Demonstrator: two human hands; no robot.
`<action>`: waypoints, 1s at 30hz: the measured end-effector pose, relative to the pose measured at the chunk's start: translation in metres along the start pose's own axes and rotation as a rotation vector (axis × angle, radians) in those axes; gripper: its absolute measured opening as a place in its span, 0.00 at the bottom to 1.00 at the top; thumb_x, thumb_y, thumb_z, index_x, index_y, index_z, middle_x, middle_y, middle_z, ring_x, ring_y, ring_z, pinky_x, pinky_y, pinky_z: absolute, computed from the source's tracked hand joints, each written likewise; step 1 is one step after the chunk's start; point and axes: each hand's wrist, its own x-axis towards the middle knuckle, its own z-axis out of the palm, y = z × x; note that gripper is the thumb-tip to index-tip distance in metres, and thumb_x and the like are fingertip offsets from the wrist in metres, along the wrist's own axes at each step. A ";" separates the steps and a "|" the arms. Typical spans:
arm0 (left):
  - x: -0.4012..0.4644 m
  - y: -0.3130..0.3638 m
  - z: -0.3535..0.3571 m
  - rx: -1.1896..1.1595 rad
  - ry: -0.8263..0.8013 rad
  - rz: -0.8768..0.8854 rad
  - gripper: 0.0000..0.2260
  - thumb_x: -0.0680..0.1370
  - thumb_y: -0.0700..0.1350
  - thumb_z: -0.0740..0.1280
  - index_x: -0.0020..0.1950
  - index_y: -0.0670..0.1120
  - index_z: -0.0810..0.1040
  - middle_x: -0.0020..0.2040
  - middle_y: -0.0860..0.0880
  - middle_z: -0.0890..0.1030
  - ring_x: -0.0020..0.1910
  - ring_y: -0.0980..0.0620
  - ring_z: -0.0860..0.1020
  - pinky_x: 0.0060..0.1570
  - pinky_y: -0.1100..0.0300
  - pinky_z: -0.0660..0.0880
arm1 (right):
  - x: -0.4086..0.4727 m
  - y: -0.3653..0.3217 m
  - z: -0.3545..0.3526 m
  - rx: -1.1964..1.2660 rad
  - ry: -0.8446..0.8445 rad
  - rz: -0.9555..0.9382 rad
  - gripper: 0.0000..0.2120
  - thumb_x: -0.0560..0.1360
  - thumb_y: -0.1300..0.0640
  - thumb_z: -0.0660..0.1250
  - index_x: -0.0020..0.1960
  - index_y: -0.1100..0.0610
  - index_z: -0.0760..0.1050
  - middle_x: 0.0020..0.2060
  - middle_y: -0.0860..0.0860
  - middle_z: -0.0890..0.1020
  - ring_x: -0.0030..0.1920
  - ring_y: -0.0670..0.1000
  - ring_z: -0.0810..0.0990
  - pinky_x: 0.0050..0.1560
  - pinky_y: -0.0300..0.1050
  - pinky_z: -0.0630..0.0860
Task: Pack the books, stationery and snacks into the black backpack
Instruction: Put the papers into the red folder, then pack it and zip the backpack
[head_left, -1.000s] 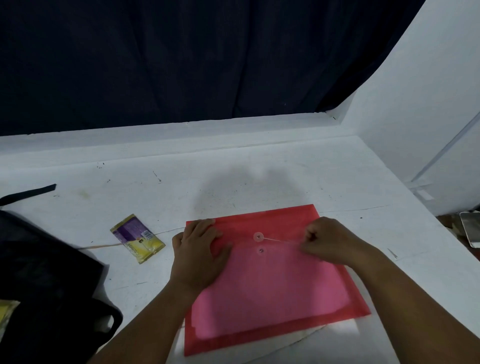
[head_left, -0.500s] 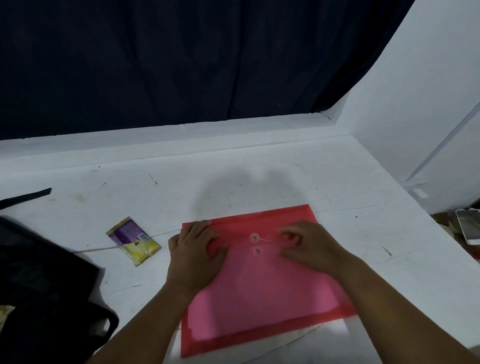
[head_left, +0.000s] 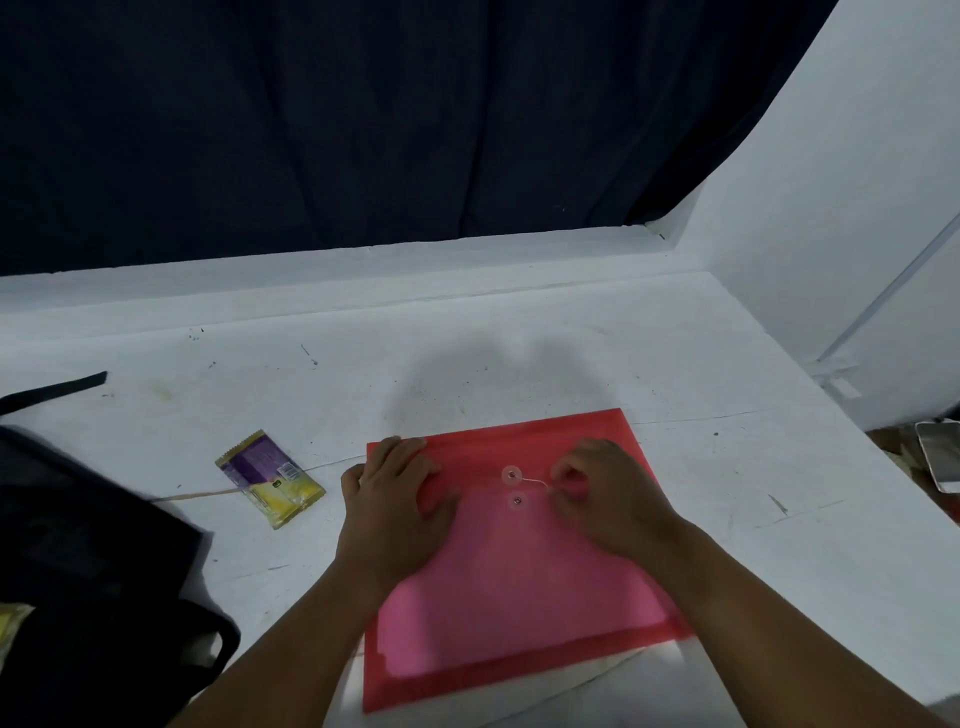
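A flat, translucent red plastic document envelope (head_left: 519, 561) lies on a scuffed white tabletop (head_left: 519, 338) in the head view, its long axis running left to right and turned slightly so the far right corner sits highest in frame, the flap side facing away from the person. Two pale round button discs (head_left: 513, 487) sit one above the other near the flap's middle, and a thin white string (head_left: 535, 482) runs from the upper disc toward the right. The left hand (head_left: 392, 512) rests flat on the envelope's far left corner, fingers straight and close together, pressing it down. The right hand (head_left: 605, 499) is curled over the envelope's right half, fingertips pinching the string's free end just beside the discs. The envelope's near edge lies close to the table's front, over a pale sheet that shows beneath it; open tabletop stretches behind it to a raised white ledge and a dark curtain (head_left: 363, 119), and to the right up to a white wall panel. Left of the envelope and apart from it lies a purple-and-yellow foil snack packet (head_left: 270, 478), angled diagonally. Further left, a black fabric backpack (head_left: 88, 582) slumps at the table's edge, one strap trailing toward the far side.
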 end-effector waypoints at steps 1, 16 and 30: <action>0.000 0.000 0.000 0.001 -0.007 0.004 0.18 0.73 0.63 0.65 0.55 0.53 0.81 0.65 0.55 0.78 0.71 0.50 0.69 0.62 0.44 0.66 | 0.002 -0.002 0.003 -0.020 0.014 0.000 0.09 0.72 0.48 0.71 0.50 0.49 0.82 0.43 0.41 0.78 0.48 0.43 0.74 0.49 0.43 0.72; 0.002 0.003 -0.007 0.133 -0.257 0.084 0.37 0.72 0.78 0.51 0.78 0.63 0.62 0.81 0.55 0.59 0.82 0.47 0.47 0.77 0.47 0.48 | -0.001 -0.010 0.016 0.109 0.031 -0.033 0.06 0.80 0.58 0.63 0.50 0.54 0.79 0.40 0.46 0.80 0.39 0.46 0.77 0.39 0.45 0.76; 0.001 0.005 -0.007 0.032 -0.216 0.144 0.33 0.67 0.75 0.64 0.67 0.63 0.77 0.73 0.61 0.72 0.77 0.50 0.63 0.73 0.46 0.57 | -0.008 -0.010 0.009 -0.193 -0.122 -0.093 0.12 0.80 0.54 0.59 0.48 0.56 0.80 0.40 0.49 0.74 0.36 0.50 0.75 0.35 0.47 0.73</action>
